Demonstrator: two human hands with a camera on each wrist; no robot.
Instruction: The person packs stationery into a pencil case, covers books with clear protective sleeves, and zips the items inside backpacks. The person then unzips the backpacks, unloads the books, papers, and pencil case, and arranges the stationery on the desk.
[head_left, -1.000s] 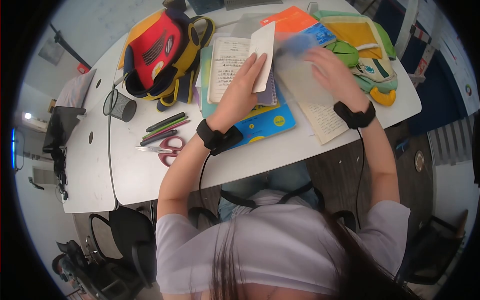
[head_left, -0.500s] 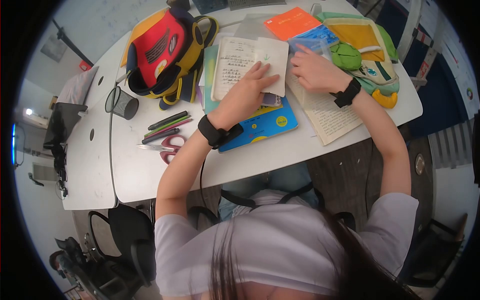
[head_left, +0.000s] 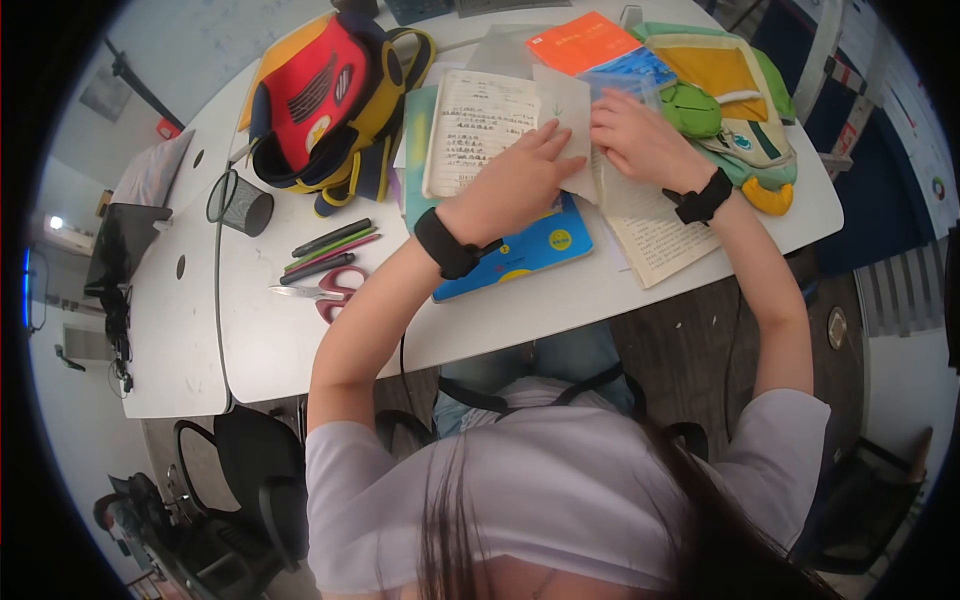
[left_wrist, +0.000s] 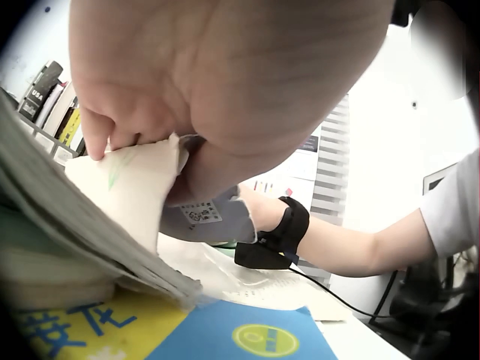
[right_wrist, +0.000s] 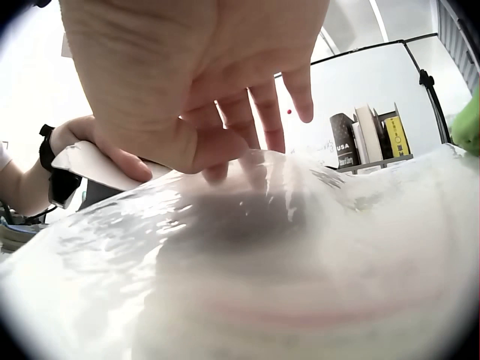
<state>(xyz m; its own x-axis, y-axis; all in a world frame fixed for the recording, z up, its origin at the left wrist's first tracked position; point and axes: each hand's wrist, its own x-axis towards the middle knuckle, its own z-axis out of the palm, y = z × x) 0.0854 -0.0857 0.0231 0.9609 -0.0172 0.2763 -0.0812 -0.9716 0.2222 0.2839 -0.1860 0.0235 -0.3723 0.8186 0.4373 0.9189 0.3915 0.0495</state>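
A small handwritten notebook (head_left: pixel 480 130) lies spread on the stacked books. My left hand (head_left: pixel 515 185) pinches its right-hand leaf (left_wrist: pixel 127 176), fingers on the face and thumb behind. In the left wrist view that leaf is raised and bent. Just to the right, my right hand (head_left: pixel 650 145) pinches a clear plastic sleeve (right_wrist: pixel 225 247) between thumb and fingers. Some of its fingertips show blurred through the plastic. Cream sheets with writing (head_left: pixel 665 250) stick out below this hand. Under the notebook is a blue and yellow book (head_left: pixel 545 250).
A red and navy backpack (head_left: pixel 310 100) stands at the left, a green and yellow backpack (head_left: pixel 750 120) at the right. An orange book (head_left: pixel 585 42) lies at the back. Scissors (head_left: pixel 340 285), several pens (head_left: pixel 330 245) and a mesh cup (head_left: pixel 250 212) occupy the left side.
The notebook's leaf, upright at first, has swung down to the right with my left hand. My right hand has come left toward the notebook, and the plastic has lowered with it.
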